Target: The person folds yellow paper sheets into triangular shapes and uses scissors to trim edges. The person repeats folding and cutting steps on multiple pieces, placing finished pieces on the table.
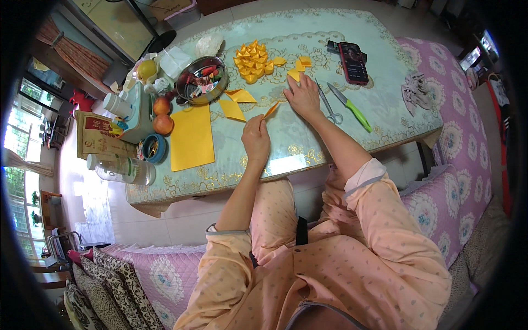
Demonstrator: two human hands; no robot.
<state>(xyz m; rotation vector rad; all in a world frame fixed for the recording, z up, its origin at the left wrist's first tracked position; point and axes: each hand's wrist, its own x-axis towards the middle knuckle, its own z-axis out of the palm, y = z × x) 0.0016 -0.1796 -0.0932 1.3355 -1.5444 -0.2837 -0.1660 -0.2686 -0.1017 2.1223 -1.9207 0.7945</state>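
Note:
My left hand (pixel 255 139) pinches a small folded piece of yellow paper (pixel 271 110) above the tabletop. My right hand (pixel 304 98) lies flat over the table with its fingers spread; its fingertips touch or nearly touch a folded yellow paper piece (pixel 293 74). Beyond that hand sits another folded piece (pixel 305 61). A cluster of pointed folded yellow paper units (pixel 252 62) stands at the table's middle. Left of my left hand lie two yellow parallelogram-shaped folded papers, one nearer (pixel 232 110) and one farther (pixel 240 96). A stack or sheet of yellow paper (pixel 192 138) rests near the front edge.
Right of my right hand lie metal scissors (pixel 336 117), a green-handled knife (pixel 359 116), a smartphone (pixel 353 64) on a stand and a crumpled cloth (pixel 416 93). Leftward are a metal bowl (pixel 222 84), fruit (pixel 163 124), a blue round container (pixel 160 156) and a plastic bottle (pixel 123 170).

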